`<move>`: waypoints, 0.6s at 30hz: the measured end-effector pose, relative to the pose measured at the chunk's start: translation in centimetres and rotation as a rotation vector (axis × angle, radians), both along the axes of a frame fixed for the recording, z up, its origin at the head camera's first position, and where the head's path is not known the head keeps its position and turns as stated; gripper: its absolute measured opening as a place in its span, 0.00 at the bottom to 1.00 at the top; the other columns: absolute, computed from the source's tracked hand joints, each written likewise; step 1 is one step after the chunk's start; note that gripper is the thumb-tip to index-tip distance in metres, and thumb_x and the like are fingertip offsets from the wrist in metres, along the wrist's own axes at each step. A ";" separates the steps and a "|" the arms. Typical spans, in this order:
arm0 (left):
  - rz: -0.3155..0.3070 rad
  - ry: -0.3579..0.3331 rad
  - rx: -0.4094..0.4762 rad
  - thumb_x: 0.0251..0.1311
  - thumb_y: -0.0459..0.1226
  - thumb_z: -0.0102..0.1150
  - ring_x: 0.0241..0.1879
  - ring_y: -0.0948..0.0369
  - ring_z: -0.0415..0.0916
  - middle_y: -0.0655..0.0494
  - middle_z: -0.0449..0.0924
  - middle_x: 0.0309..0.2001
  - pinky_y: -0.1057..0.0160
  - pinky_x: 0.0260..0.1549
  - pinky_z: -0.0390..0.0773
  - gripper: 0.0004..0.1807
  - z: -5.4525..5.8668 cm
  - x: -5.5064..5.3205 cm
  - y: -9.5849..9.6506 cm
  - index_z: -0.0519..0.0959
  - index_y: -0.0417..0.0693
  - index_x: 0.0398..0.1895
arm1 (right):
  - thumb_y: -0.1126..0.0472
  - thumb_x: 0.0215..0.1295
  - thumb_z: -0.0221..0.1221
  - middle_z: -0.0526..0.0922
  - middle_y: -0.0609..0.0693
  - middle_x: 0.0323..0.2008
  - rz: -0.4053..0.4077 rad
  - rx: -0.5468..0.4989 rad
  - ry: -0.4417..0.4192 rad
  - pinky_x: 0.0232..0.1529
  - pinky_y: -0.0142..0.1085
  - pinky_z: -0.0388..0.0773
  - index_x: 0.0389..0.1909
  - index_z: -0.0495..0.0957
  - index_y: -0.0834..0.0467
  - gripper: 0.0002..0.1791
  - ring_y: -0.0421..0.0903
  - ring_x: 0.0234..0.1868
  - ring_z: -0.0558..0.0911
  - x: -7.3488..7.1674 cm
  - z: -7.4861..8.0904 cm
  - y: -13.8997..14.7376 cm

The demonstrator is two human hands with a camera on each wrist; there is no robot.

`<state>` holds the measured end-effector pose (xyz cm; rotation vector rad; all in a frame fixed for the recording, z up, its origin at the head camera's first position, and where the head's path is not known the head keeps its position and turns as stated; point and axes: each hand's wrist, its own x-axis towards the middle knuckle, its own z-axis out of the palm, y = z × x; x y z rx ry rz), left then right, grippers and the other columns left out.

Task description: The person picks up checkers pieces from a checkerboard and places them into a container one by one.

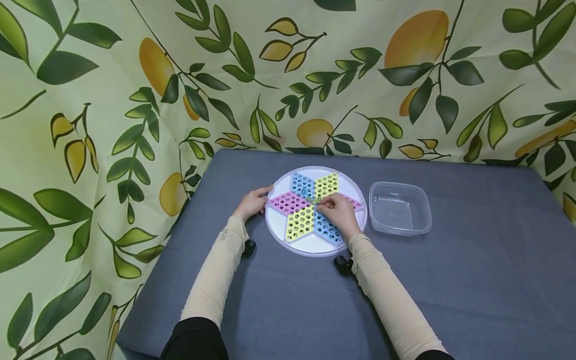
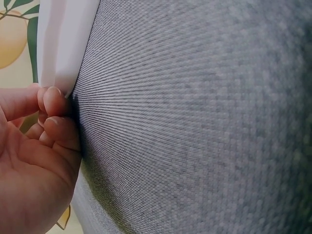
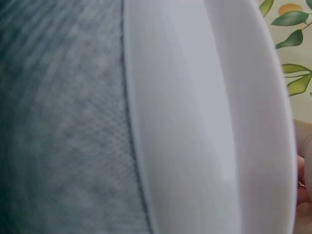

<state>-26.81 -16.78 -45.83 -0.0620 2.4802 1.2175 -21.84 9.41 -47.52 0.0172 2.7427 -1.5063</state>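
A round white Chinese checkers board [image 1: 279, 227] lies on the cloth, its star marked in blue, yellow and pink points full of holes. At its left edge my left hand [image 1: 253, 204] grips the rim; close up in the left wrist view, thumb and bent fingers [image 2: 56, 100] hold the white edge. Over the middle of the star, my right hand [image 1: 338, 214] pinches at a small greenish glassy marble [image 1: 316, 201], mostly covered by the fingertips. Only a sliver of the right hand [image 3: 303, 170] shows beyond the board's side in the right wrist view.
A clear plastic tub [image 1: 400, 227] stands just right of the board. Grey-blue cloth [image 1: 486, 260] covers the table, and a leaf-and-fruit patterned curtain [image 1: 315, 100] hangs behind it and along the left. Dark wrist cameras [image 1: 343, 265] sit under the forearms.
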 end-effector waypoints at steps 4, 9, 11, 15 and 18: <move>0.000 0.003 0.006 0.67 0.41 0.43 0.20 0.62 0.66 0.57 0.68 0.19 0.66 0.25 0.67 0.24 0.0 0.0 0.0 0.65 0.65 0.67 | 0.57 0.55 0.65 0.78 0.53 0.30 0.008 0.023 0.012 0.34 0.32 0.69 0.34 0.80 0.60 0.11 0.45 0.31 0.73 -0.1 -0.2 0.1; -0.007 0.001 0.004 0.67 0.41 0.43 0.20 0.62 0.66 0.57 0.68 0.20 0.66 0.25 0.68 0.24 0.0 0.0 0.0 0.64 0.64 0.67 | 0.57 0.56 0.64 0.79 0.53 0.30 0.018 0.035 0.028 0.34 0.32 0.68 0.35 0.80 0.60 0.11 0.44 0.31 0.73 0.1 -0.1 0.1; -0.010 0.004 0.000 0.67 0.40 0.43 0.20 0.63 0.65 0.57 0.67 0.20 0.67 0.25 0.68 0.24 0.0 0.0 0.0 0.64 0.64 0.67 | 0.57 0.56 0.64 0.79 0.52 0.30 0.021 0.035 0.027 0.34 0.32 0.68 0.35 0.80 0.60 0.11 0.44 0.31 0.73 0.2 0.0 0.1; -0.004 0.006 0.004 0.67 0.40 0.43 0.20 0.62 0.65 0.57 0.67 0.19 0.66 0.25 0.67 0.24 -0.1 0.0 0.0 0.64 0.64 0.67 | 0.56 0.57 0.63 0.79 0.53 0.32 0.030 0.028 0.020 0.36 0.32 0.69 0.37 0.80 0.60 0.12 0.45 0.33 0.74 0.5 0.2 0.2; -0.001 0.001 0.008 0.67 0.40 0.43 0.20 0.62 0.66 0.57 0.67 0.19 0.66 0.25 0.67 0.25 -0.1 0.0 0.0 0.64 0.64 0.67 | 0.56 0.58 0.62 0.80 0.53 0.34 0.037 0.020 0.003 0.38 0.33 0.70 0.39 0.80 0.59 0.12 0.45 0.35 0.75 0.6 0.2 0.3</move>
